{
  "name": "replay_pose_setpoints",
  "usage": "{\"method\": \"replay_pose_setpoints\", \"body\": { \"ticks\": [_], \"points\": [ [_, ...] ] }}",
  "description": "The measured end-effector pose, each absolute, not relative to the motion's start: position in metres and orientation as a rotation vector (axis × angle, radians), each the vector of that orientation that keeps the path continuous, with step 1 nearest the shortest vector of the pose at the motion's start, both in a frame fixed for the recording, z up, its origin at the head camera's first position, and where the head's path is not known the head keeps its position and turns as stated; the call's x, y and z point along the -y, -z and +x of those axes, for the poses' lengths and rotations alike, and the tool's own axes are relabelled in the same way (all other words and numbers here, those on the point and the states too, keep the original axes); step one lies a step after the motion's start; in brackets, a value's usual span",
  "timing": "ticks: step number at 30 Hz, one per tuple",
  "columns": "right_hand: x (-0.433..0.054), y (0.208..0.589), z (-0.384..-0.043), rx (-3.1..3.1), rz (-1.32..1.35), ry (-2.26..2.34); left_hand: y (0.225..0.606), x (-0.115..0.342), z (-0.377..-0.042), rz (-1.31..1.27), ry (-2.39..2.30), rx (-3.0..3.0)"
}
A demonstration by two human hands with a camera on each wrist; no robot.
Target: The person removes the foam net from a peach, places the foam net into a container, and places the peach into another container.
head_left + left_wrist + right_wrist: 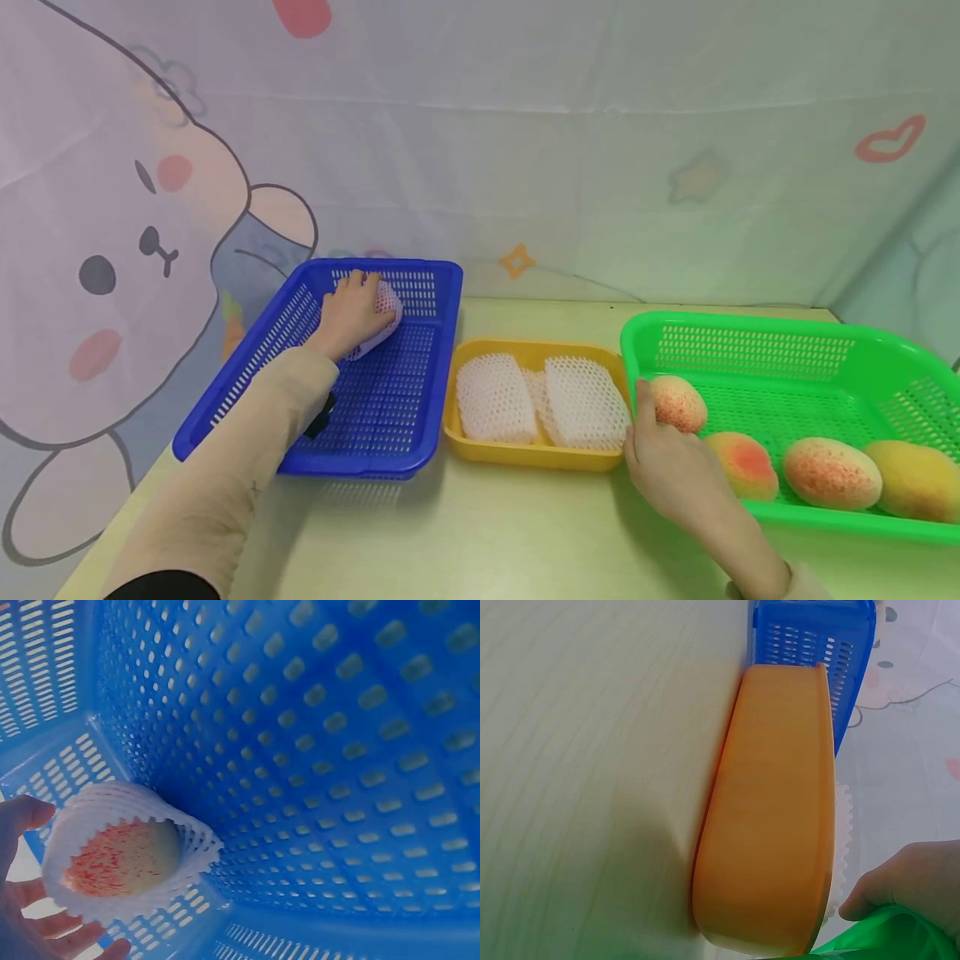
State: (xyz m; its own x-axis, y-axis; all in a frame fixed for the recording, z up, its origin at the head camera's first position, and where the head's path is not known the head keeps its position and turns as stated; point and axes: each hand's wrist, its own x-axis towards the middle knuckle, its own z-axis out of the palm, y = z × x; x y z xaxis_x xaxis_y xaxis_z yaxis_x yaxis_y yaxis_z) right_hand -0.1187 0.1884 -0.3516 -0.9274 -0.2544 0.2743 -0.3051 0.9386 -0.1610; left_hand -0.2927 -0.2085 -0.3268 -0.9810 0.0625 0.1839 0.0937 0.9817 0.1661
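My left hand (352,312) reaches into the blue basket (447,367) and grips a peach (124,859) wrapped in a white foam net (112,796). Its thumb lies on one side and the fingers on the other. At the near left corner of the green basket (750,329), my right hand (675,467) holds the rim, one finger straight along it. Beside that finger lies a speckled peach (678,404); most of the other fingers are hidden. An orange-red peach (742,467), another speckled peach (832,473) and a yellow fruit (915,479) lie along the basket's near side.
Between the two baskets stands a yellow tray (525,454) with white foam nets (495,398) in it. A small black object (321,417) shows beside the left sleeve. Behind the pale wooden table (450,533) hangs a printed cloth (480,167).
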Motion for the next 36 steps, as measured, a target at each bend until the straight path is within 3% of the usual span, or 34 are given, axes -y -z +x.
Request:
{"method": "replay_pose_setpoints", "body": {
  "ticks": [36],
  "points": [
    [-0.189,0.353,-0.118,2.842,0.425,-0.283,0.353,0.217,-0.305,-0.029,0.431,3.058]
  ]
}}
